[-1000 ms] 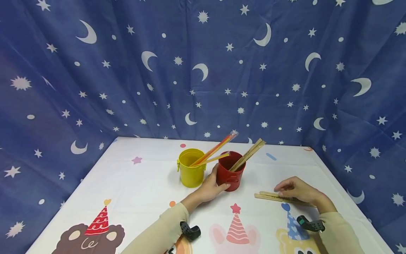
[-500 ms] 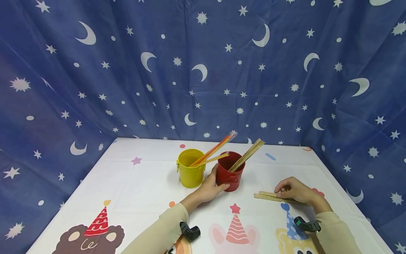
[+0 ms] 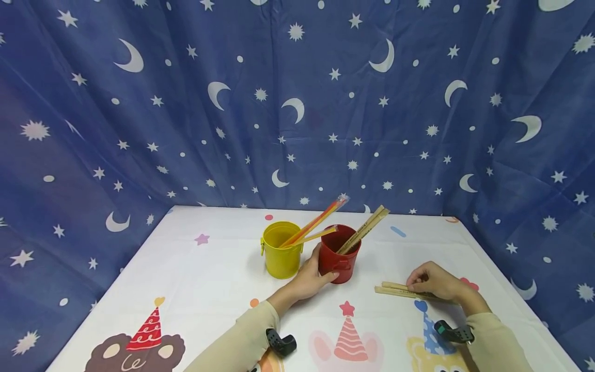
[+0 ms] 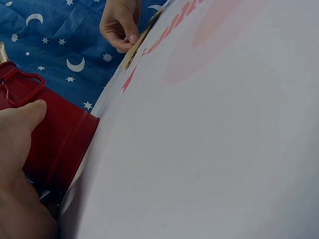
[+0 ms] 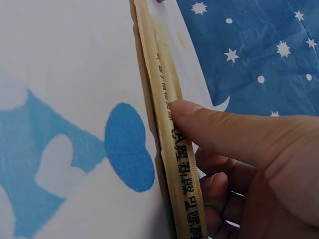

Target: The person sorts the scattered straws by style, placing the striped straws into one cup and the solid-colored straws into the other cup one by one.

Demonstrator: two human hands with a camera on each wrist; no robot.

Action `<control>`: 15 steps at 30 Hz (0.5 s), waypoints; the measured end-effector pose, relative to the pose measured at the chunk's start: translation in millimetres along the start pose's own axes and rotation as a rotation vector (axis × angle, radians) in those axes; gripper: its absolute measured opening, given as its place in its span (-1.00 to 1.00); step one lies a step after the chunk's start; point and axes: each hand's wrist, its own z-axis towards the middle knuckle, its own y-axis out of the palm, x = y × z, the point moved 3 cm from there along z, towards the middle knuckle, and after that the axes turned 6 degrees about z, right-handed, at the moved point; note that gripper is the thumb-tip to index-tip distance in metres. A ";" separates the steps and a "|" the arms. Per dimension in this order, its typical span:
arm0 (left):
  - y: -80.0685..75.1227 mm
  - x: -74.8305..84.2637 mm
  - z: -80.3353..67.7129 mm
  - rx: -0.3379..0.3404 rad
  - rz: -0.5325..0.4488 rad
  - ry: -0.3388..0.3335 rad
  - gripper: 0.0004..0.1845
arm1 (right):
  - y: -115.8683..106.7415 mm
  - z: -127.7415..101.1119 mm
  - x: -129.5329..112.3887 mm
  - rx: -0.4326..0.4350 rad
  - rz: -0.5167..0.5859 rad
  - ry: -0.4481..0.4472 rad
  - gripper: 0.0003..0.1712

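My left hand grips the small red bucket from its left side, thumb across the front; in the left wrist view the thumb lies near the bucket's wire handle. Paper-wrapped straws lean out of this bucket. At the right, two more paper-wrapped straws lie side by side on the table. My right hand is over them. In the right wrist view its thumb presses on the printed wrapper of one straw, with curled fingers against that straw's far edge, so it pinches it.
Left of the red bucket stands a yellow bucket. Orange and yellow straws in clear wrappers lean out of it toward the red bucket's rim. A white cloth with printed animals covers the table. Behind hangs a blue star-and-moon curtain.
The right hand has shifted slightly and its thumb and fingers have closed on a straw. The left hand keeps its grip on the red bucket. The head view has tilted a little.
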 end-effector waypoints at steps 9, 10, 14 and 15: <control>0.4 1.3 -2.2 0.010 0.022 0.005 -0.02 | -6.5 -3.3 -1.3 0.086 -0.062 0.011 -0.88; 0.5 1.4 -2.6 0.008 0.021 0.000 -0.01 | -7.5 -3.4 -1.8 0.105 -0.071 0.027 -0.88; 0.4 0.9 -2.8 -0.001 0.010 -0.023 -0.02 | -12.6 -3.0 -6.3 0.207 -0.105 0.058 -0.87; 0.2 1.2 -2.8 -0.001 0.007 -0.024 -0.01 | -13.9 -2.7 -7.7 0.231 -0.109 0.053 -0.86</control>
